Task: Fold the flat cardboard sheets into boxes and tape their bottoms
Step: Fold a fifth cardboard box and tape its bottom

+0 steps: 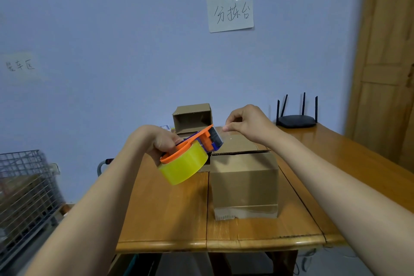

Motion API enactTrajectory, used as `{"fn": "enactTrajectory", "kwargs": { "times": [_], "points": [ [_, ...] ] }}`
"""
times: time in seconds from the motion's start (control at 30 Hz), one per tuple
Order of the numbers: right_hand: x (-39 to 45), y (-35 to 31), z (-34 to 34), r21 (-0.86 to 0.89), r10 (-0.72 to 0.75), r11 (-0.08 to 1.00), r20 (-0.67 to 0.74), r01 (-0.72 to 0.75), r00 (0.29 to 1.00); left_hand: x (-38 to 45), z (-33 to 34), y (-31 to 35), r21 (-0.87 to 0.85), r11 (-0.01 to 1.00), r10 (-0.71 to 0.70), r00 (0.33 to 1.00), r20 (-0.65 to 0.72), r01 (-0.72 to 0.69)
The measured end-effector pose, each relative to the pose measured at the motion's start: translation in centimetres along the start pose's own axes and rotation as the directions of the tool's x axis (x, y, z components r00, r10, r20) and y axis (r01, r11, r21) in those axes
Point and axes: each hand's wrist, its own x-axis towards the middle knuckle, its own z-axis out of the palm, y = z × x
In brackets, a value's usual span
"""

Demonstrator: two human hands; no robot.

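A brown cardboard box (244,186) stands on the wooden table (170,219) with its closed flaps facing up. My left hand (161,141) grips an orange tape dispenser (190,152) loaded with a yellow tape roll, held in the air over the box's left top edge. My right hand (244,123) hovers above the box's far side and pinches the clear free end of the tape between thumb and fingertips. A second folded box (192,117) lies on its side behind, its open end facing me.
A black router (295,119) with antennas sits at the table's back right. A wire-mesh rack (26,197) stands left of the table. A wooden door (385,63) is on the right. Paper signs hang on the blue wall.
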Motion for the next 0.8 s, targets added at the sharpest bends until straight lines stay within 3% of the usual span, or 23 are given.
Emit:
{"fn": "enactTrajectory", "kwargs": {
  "times": [0.17,0.63,0.8],
  "points": [
    [-0.3,1.7,-2.2,0.012,0.057,0.998,-0.083,-0.056,0.995,-0.3,-0.7,-2.2,0.044,0.994,-0.101,0.995,-0.015,0.102],
    [-0.7,4.2,-3.5,0.069,0.117,0.992,-0.165,-0.107,0.979,0.2,-1.8,-2.6,-0.020,0.993,-0.120,0.993,0.012,0.121],
    [-0.9,4.7,-4.3,0.059,0.145,0.989,-0.168,-0.137,0.975,-0.7,-3.1,-2.1,0.105,0.989,-0.093,0.989,-0.116,0.106]
  ]
}}
